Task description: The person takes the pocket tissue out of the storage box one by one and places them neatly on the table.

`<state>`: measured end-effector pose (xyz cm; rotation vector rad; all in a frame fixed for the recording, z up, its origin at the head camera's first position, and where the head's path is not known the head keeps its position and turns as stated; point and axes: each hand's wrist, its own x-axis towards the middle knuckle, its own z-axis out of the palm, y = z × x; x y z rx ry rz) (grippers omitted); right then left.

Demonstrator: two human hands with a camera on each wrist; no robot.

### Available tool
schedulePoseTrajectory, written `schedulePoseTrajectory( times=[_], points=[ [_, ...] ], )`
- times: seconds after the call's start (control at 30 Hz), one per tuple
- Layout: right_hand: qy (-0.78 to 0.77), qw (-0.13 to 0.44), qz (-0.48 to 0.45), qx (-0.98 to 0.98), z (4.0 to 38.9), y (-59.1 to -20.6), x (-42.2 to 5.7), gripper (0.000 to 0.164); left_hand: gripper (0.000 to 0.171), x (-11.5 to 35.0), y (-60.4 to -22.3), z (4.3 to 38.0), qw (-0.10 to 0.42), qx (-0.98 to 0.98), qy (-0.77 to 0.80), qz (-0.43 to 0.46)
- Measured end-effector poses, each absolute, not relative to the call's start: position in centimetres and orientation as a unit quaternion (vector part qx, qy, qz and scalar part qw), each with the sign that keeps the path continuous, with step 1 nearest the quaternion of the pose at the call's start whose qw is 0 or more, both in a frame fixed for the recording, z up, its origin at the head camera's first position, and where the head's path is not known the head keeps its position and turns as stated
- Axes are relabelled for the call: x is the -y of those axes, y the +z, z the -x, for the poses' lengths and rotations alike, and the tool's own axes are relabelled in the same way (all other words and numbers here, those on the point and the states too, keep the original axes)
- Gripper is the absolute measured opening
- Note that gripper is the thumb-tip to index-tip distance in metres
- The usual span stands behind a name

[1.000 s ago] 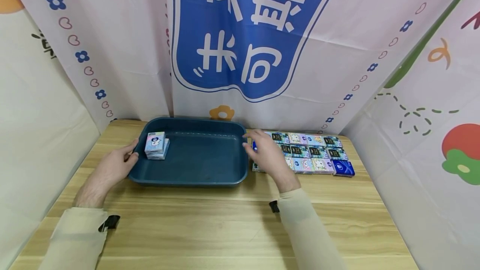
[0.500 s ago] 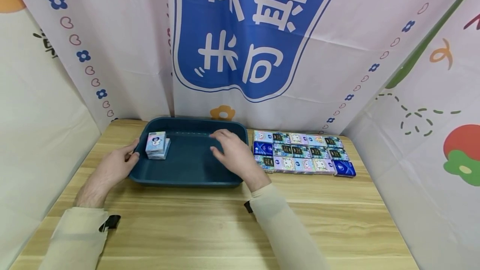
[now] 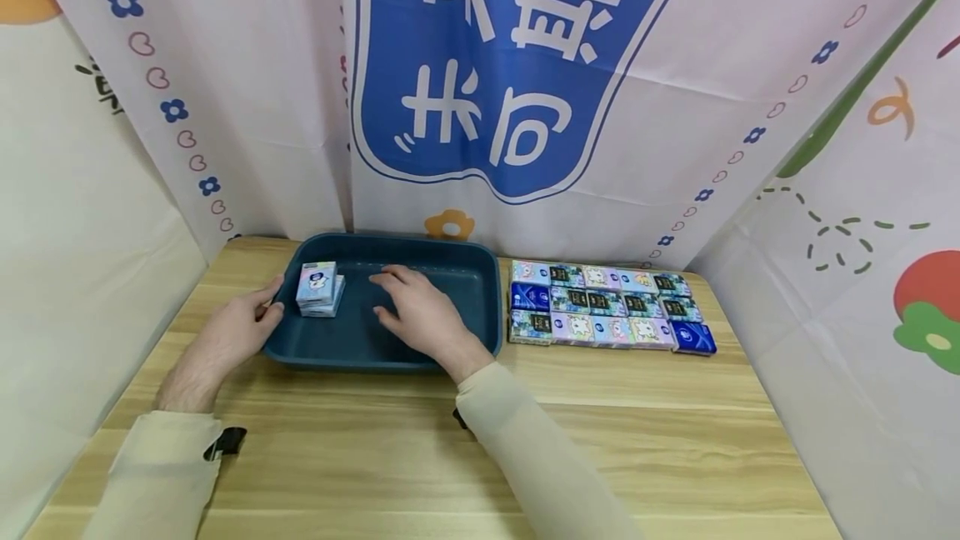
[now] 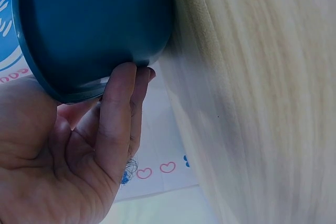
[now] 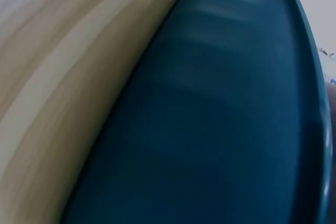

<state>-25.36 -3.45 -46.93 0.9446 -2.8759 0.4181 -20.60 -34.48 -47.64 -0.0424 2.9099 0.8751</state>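
Observation:
A dark teal plastic tray (image 3: 390,363) lies on the wooden table. My left hand (image 3: 228,338) grips its left rim; in the left wrist view the fingers (image 4: 118,114) lie against the tray's outer wall. Over the middle of the tray hovers my right hand (image 3: 423,317), fingers loosely bent, with nothing visible in it. Small pocket tissue packs (image 3: 318,286) sit stacked inside the tray at its left end. The right wrist view shows mostly the tray's outer wall (image 5: 210,108), with only a sliver of the hand at the right edge.
Right of the tray, several pocket tissue packs (image 3: 611,328) lie in three rows, some blue, some dark floral, some pastel. A printed curtain (image 3: 300,107) hangs behind the table (image 3: 360,473), and white cloth walls (image 3: 810,290) stand at the sides.
My right hand has moved left, from beside the tissue rows at the tray's right rim to over the tray's middle. My left hand stays at the left rim.

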Motion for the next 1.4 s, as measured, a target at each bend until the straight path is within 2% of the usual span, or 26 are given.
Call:
schedulePoseTrajectory(
  times=[0.27, 0.53, 0.73, 1.03, 1.4],
  points=[
    [0.127, 0.012, -0.309, 0.942, 25.7, -47.3, 6.7, 0.058, 0.064, 34.4, -47.8, 20.7, 0.048, -0.955, 0.292, 0.008],
    [0.124, -0.066, -0.278, 0.95, 26.6, -47.7, 9.5, 0.083, 0.064, 34.4, -47.9, 20.8, 0.051, -0.954, 0.294, 0.012],
    [0.163, -0.114, -0.258, 0.946, 27.2, -47.9, 10.7, 0.096, 0.065, 34.5, -48.0, 20.8, 0.056, -0.954, 0.295, 0.015],
    [0.241, -0.153, -0.237, 0.929, 27.6, -48.4, 11.9, 0.105, 0.064, 34.6, -48.0, 20.9, 0.055, -0.956, 0.289, 0.013],
    [0.254, -0.146, -0.243, 0.925, 27.5, -48.8, 12.6, 0.104, 0.065, 34.6, -47.7, 20.9, 0.059, -0.955, 0.29, 0.013]
  ],
)
